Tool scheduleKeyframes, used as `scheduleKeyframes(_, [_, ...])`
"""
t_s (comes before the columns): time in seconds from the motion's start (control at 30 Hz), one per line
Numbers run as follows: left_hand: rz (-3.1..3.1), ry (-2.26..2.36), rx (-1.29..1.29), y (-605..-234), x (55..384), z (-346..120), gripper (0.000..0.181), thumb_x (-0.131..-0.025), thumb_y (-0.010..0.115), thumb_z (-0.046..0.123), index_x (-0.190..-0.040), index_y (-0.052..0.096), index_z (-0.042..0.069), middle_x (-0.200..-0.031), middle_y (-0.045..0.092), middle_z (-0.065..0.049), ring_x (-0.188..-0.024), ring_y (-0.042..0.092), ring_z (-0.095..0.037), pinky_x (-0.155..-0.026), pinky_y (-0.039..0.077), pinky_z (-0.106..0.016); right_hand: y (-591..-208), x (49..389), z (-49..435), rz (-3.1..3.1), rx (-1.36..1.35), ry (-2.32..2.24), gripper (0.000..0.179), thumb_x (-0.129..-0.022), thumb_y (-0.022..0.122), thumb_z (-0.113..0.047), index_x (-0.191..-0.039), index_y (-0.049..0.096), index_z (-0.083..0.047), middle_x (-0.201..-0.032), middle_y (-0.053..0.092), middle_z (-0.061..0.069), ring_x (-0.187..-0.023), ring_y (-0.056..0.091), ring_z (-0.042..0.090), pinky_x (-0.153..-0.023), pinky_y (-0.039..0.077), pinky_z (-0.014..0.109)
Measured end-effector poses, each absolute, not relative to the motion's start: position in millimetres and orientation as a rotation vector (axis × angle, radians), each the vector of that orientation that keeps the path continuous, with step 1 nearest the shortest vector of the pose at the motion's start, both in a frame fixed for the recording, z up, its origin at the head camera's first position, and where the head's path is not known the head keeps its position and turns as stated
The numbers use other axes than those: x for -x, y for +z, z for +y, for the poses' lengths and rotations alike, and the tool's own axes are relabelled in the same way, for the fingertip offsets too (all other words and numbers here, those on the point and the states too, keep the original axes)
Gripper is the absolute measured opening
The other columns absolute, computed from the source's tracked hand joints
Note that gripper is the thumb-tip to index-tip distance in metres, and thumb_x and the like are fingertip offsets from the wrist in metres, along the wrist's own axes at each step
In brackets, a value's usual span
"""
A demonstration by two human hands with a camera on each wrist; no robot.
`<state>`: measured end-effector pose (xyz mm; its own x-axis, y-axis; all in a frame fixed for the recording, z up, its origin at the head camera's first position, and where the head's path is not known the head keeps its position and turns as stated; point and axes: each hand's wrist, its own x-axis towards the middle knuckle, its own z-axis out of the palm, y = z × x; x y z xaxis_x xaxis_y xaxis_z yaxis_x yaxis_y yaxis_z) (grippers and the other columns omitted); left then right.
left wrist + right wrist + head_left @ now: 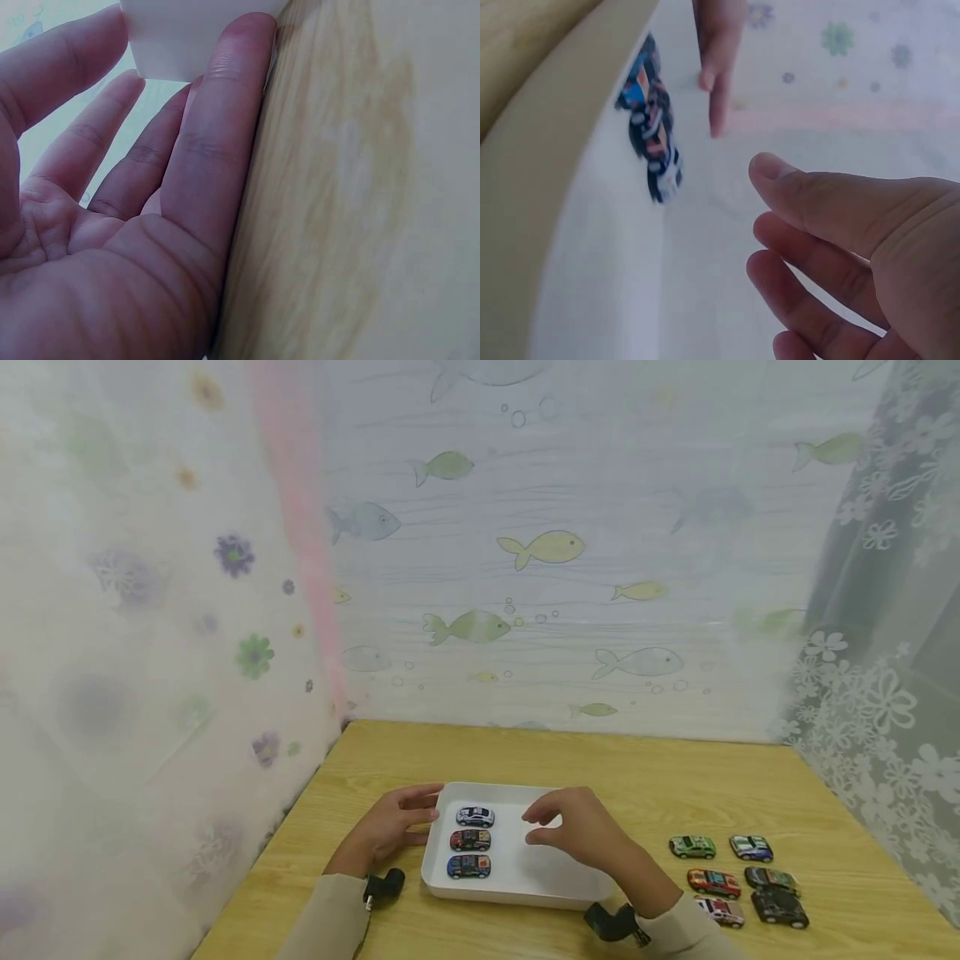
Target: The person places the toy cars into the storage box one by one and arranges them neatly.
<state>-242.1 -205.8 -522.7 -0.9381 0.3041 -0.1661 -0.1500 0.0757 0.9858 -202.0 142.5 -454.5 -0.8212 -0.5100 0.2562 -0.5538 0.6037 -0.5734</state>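
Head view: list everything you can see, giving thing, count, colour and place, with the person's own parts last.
Wood-grain tabletop: one, yellow-brown, lower part.
Shallow rectangular tray: one, white, on tabletop.
Small toy cars in tray: three; white car, red-and-black car, blue car; column, left end.
Small toy cars outside: six; green, white-green-blue, red, dark, white-and-red, black; right of tray.
Fish-print backdrop: one, pale, behind tabletop.
Flower-print backdrop: one, pale, left.
White-flowered hanging: one, grey, right.
Small wrist devices: two, black, one left, one right.
Sleeves: two, beige, bottom.
Left hand: one, bare, fingers against tray's left end.
Right hand: one, bare, holding nothing, above tray's right half.
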Motion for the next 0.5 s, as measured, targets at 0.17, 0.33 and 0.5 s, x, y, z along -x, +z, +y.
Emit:
scheduleKeyframes(0.17, [2.029,1.938,-0.151,-521.4,241.0,-205.4,0.059,-0.099,0.072,0.015,-0.154,0.051,0.014,-0.157,0.048,-0.023,-0.127,0.063,-0.032,-0.093,0.061,-0.048,-449.6,201.9,164.3,-2.779,-0.813,1.023,0.019,-0.083,0.087,-0.026,-0.101,0.081,-0.027,-0.103,0.079,-0.007,-0.093,0.07,0.013,-0.082,0.061,0.037])
scheduleKeyframes(0.33, [2.028,1.939,-0.143,-519.5,240.0,-205.0,0.057,-0.1,0.069,0.012,-0.154,0.051,0.013,-0.157,0.047,-0.023,-0.128,0.063,-0.033,-0.093,0.061,-0.047,-448.0,202.2,186.7,-2.758,-0.78,1.043,0.021,-0.084,0.087,-0.029,-0.104,0.081,-0.028,-0.105,0.079,-0.007,-0.095,0.07,0.014,-0.079,0.061,0.032])
scheduleKeyframes(0.5, [2.035,1.933,-0.138,-518.5,239.7,-205.2,0.056,-0.1,0.069,0.012,-0.154,0.051,0.013,-0.156,0.048,-0.023,-0.127,0.064,-0.032,-0.093,0.061,-0.047,-445.7,203.2,208.9,-2.773,-0.705,1.033,0.024,-0.084,0.087,-0.031,-0.106,0.081,-0.026,-0.107,0.079,-0.006,-0.096,0.07,0.015,-0.077,0.058,0.027])
